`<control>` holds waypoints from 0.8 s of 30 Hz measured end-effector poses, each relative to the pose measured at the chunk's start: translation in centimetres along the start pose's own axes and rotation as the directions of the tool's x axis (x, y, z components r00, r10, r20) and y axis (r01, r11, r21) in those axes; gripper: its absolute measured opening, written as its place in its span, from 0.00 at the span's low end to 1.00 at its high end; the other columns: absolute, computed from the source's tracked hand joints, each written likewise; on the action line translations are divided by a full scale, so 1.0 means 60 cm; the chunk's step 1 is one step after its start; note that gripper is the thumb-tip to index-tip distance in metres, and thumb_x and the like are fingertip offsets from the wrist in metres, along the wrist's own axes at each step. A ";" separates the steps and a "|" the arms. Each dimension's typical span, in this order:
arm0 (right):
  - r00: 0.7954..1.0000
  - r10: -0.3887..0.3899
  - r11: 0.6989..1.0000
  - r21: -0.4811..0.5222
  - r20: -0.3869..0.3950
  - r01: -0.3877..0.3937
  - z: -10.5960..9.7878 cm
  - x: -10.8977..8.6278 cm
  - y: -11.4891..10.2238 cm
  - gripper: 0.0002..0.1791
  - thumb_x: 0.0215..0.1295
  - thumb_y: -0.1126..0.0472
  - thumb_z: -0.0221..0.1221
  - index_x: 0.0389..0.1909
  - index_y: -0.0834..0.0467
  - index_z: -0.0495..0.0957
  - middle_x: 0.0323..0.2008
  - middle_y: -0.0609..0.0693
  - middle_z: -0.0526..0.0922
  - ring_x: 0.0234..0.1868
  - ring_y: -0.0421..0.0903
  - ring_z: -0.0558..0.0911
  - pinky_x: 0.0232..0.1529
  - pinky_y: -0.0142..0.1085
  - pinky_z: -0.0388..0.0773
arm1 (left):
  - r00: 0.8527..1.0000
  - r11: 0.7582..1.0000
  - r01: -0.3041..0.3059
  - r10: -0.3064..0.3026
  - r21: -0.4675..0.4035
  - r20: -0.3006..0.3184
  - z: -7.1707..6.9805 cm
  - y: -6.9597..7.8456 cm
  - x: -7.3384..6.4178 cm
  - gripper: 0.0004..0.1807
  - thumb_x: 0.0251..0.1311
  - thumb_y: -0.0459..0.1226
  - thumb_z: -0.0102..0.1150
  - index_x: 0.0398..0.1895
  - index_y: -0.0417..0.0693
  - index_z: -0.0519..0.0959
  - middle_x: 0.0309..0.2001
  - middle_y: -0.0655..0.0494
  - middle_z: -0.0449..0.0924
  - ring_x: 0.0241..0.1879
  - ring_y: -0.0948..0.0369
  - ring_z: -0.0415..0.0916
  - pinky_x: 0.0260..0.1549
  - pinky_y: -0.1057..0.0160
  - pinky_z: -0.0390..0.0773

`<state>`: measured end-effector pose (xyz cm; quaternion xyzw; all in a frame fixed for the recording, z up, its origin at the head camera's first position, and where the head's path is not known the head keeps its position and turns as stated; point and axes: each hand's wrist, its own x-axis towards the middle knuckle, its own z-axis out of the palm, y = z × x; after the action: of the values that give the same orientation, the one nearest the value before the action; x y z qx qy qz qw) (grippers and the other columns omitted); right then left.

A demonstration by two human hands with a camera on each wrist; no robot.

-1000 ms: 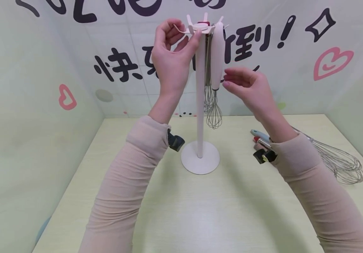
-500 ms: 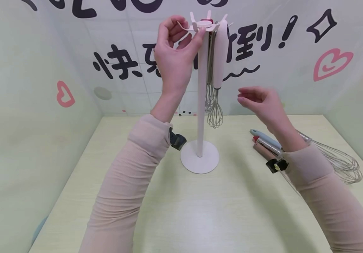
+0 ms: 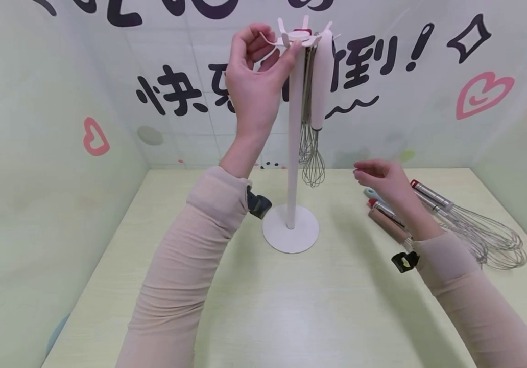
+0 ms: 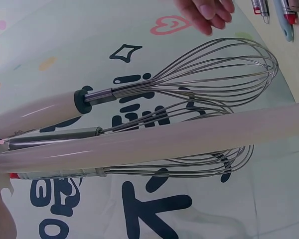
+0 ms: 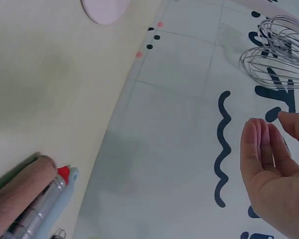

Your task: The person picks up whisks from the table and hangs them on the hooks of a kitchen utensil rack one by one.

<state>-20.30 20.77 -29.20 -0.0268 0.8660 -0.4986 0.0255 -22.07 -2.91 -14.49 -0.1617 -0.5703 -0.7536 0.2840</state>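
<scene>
A white stand with an upright pole [image 3: 293, 153] has a ring of hooks at its top. My left hand [image 3: 255, 87] grips that top, thumb at the front and fingers round one hook. From the right hooks hangs a whisk with a pale handle [image 3: 321, 82]. Behind it hang metal-handled whisks [image 4: 55, 138], partly hidden by the pole in the left wrist view. My right hand [image 3: 385, 181] is in the air right of the stand, fingers loosely bent, holding nothing. Below and beside it lie several whisks, among them one with a red-tipped metal handle [image 3: 433, 194].
On the table, a brown handle [image 3: 388, 226] and a light blue handle [image 3: 370, 193] lie side by side, partly covered by my right forearm. The stand's round white base [image 3: 282, 237] rests mid-table. A printed backdrop [image 3: 176, 138] closes off the rear.
My right hand has moved away from the hanging pale-handled whisk, down and to the right, towards the whisks on the table. My left hand keeps its grip on the stand's top.
</scene>
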 end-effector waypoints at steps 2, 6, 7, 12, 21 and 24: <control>1.000 0.019 1.000 -0.022 0.006 -0.019 0.000 -0.003 0.017 0.28 0.69 0.49 0.53 0.63 0.61 0.67 0.49 0.44 0.78 0.41 0.25 0.76 0.42 0.17 0.76 | 1.000 1.000 -0.003 0.003 -0.002 0.002 0.000 0.000 -0.001 0.23 0.48 0.26 0.67 0.47 0.33 0.70 0.39 0.54 0.72 0.41 0.63 0.75 0.50 0.74 0.80; 0.998 0.056 0.994 -0.089 -0.015 -0.057 0.002 -0.003 0.056 0.28 0.69 0.49 0.52 0.63 0.61 0.67 0.55 0.56 0.77 0.39 0.23 0.74 0.46 0.22 0.75 | 1.000 1.000 -0.025 0.025 -0.011 0.003 -0.001 -0.005 -0.001 0.22 0.49 0.26 0.67 0.47 0.33 0.70 0.39 0.54 0.72 0.41 0.62 0.76 0.50 0.74 0.80; 0.998 0.059 0.991 -0.117 -0.025 -0.062 0.002 -0.002 0.066 0.27 0.69 0.49 0.52 0.63 0.61 0.68 0.56 0.59 0.77 0.37 0.23 0.73 0.47 0.23 0.74 | 1.000 0.999 -0.029 0.029 -0.014 0.002 -0.001 -0.006 -0.001 0.22 0.49 0.26 0.67 0.47 0.33 0.70 0.38 0.54 0.72 0.41 0.62 0.76 0.50 0.74 0.80; 0.995 0.069 0.977 -0.200 -0.066 -0.081 -0.001 0.004 0.109 0.26 0.69 0.54 0.52 0.61 0.67 0.68 0.55 0.67 0.76 0.42 0.38 0.80 0.51 0.32 0.77 | 1.000 1.000 -0.017 0.017 -0.008 -0.001 -0.002 -0.003 -0.001 0.22 0.48 0.26 0.67 0.47 0.33 0.70 0.38 0.55 0.72 0.41 0.63 0.76 0.50 0.75 0.80; 0.991 0.114 0.958 -0.255 -0.075 -0.129 -0.015 0.002 0.170 0.22 0.65 0.65 0.55 0.58 0.70 0.69 0.54 0.71 0.75 0.55 0.64 0.75 0.58 0.53 0.74 | 1.000 1.000 0.013 -0.013 0.003 -0.002 0.000 0.005 -0.002 0.23 0.49 0.26 0.68 0.47 0.34 0.70 0.38 0.55 0.71 0.40 0.64 0.75 0.49 0.75 0.80; 0.988 0.146 0.952 -0.266 -0.048 -0.154 -0.020 0.000 0.179 0.24 0.63 0.65 0.56 0.59 0.70 0.68 0.55 0.71 0.73 0.56 0.65 0.74 0.58 0.54 0.74 | 1.000 1.000 0.013 -0.013 0.005 -0.005 -0.001 0.006 -0.002 0.23 0.49 0.26 0.67 0.48 0.34 0.70 0.38 0.55 0.72 0.40 0.64 0.75 0.49 0.75 0.80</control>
<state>-20.58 27.16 -37.87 0.0428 0.9254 -0.3736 0.0475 -21.73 -2.98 -14.32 -0.1556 -0.5726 -0.7543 0.2810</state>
